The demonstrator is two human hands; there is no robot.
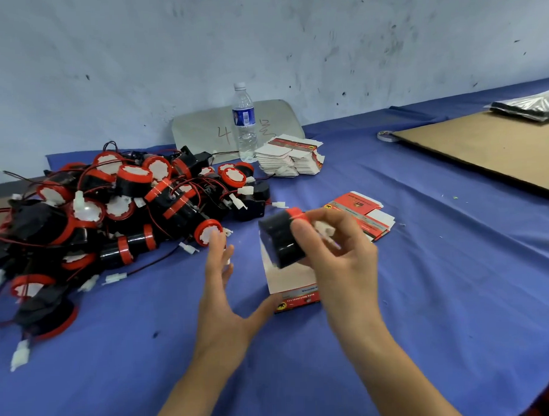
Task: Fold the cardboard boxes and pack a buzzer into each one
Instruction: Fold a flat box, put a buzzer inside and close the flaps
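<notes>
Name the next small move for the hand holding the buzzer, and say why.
Probably lower the buzzer straight down into the box. The right hand grips it, tilted, just above the box's open top. The box stands upright on the blue cloth, and the left hand is open beside it, thumb near its base, seemingly ready to steady it.

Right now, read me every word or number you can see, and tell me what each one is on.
"4": handwritten on the grey panel behind the bottle.
Scrawl right of the bottle: illegible.
Bottle label: too small to read.
Print on the box, the flat box and the stack: blurred.
</notes>
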